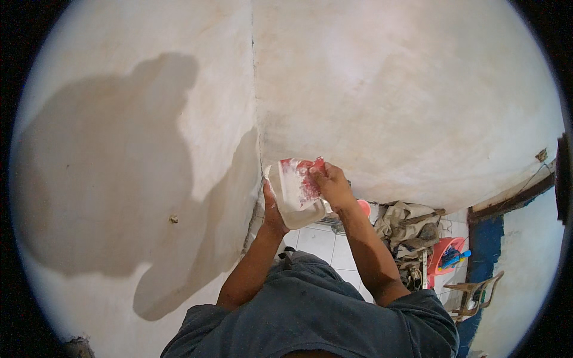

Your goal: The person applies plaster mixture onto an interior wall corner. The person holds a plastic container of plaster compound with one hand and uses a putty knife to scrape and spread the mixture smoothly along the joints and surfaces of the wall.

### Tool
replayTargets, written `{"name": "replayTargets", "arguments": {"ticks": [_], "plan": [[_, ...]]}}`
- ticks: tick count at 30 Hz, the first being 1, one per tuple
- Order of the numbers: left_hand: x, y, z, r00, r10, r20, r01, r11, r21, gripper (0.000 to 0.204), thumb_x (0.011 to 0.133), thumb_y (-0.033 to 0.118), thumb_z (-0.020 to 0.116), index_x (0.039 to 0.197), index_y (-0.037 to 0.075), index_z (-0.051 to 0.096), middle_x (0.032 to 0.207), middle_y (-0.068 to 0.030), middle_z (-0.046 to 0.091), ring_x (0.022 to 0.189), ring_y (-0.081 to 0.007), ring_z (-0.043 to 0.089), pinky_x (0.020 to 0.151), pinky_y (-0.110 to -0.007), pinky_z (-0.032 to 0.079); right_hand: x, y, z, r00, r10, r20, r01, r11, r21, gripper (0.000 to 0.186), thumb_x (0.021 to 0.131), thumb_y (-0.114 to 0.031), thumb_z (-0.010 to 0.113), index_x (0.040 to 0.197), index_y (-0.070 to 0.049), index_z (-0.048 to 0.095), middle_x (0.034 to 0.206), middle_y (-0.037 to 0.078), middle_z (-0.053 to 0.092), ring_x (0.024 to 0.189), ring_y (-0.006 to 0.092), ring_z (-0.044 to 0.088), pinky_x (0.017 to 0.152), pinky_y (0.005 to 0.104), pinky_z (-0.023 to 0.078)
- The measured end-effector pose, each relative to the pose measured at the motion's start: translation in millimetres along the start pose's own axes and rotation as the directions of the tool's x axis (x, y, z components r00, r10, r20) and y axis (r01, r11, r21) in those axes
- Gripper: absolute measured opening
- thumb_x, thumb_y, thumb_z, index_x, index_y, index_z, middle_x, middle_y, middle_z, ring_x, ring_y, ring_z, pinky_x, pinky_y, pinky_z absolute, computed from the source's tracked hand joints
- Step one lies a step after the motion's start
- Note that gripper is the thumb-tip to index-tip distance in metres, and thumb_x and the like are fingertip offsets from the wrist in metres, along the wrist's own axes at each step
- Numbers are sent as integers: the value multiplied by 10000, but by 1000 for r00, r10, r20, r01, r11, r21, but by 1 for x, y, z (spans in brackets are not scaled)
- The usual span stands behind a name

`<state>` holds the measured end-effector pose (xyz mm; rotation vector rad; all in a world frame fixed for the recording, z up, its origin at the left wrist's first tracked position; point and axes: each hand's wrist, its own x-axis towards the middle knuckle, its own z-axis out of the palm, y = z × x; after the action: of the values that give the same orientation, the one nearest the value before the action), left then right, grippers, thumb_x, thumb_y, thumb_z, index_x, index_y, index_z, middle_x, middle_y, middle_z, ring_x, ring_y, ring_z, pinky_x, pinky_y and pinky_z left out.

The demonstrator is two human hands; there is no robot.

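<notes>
A shallow whitish container (301, 218) is in my left hand (274, 210), which is closed round its left side. My right hand (333, 186) grips a red plastic putty spreader (296, 184) by its right end. The spreader's wide face is smeared with white filler and lies over the container's opening, so most of the inside is hidden. I cannot tell whether the blade touches the rim. Both hands are close to the wall corner (256, 101), in front of the patchy off-white walls.
Crumpled tan cloth or sacking (412, 224) lies on the white tiled floor (316, 243) to the right. Beyond it are a red plastic tub (443, 250) with a blue item and a small brown chair (474, 295). My shadow (107, 173) falls across the left wall.
</notes>
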<state>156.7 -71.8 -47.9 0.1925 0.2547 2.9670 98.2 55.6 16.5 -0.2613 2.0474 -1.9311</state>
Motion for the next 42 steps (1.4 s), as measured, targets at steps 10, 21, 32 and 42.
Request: {"name": "replayTargets", "arguments": {"ticks": [10, 21, 32, 42], "plan": [[-6, 26, -10, 970, 94, -224, -76, 993, 86, 842, 816, 741, 397, 1398, 134, 351, 1307, -114, 508, 1147, -289, 547, 951, -474, 473, 19, 20, -20, 972, 213, 96, -231, 807, 544, 226, 889, -71, 530, 1095, 20, 549, 968, 73, 632, 882, 171, 627, 783, 312, 526], [-20, 42, -66, 835, 287, -469, -198, 953, 231, 763, 840, 677, 447, 1369, 130, 387, 1315, -106, 490, 1162, -293, 517, 958, -475, 460, 136, 122, 12, 943, 333, 2, -218, 615, 758, 178, 846, -26, 576, 1019, -57, 601, 986, 48, 614, 904, 163, 577, 810, 283, 504], [12, 51, -90, 785, 313, -535, -158, 936, 315, 858, 798, 723, 464, 1401, 126, 338, 1369, -102, 430, 1226, -284, 456, 985, -458, 440, 284, 193, 26, 935, 307, -177, -49, 606, 794, 137, 847, 32, 533, 971, 21, 589, 951, 96, 606, 911, 192, 603, 845, 293, 535], [20, 60, -109, 753, 322, -574, -196, 942, 272, 900, 765, 749, 488, 1398, 127, 337, 1353, -107, 442, 1197, -293, 483, 985, -477, 441, 242, 179, 38, 885, 461, -63, -235, 559, 795, 165, 850, -27, 552, 1008, -19, 600, 940, 87, 645, 810, 187, 630, 671, 285, 534]]}}
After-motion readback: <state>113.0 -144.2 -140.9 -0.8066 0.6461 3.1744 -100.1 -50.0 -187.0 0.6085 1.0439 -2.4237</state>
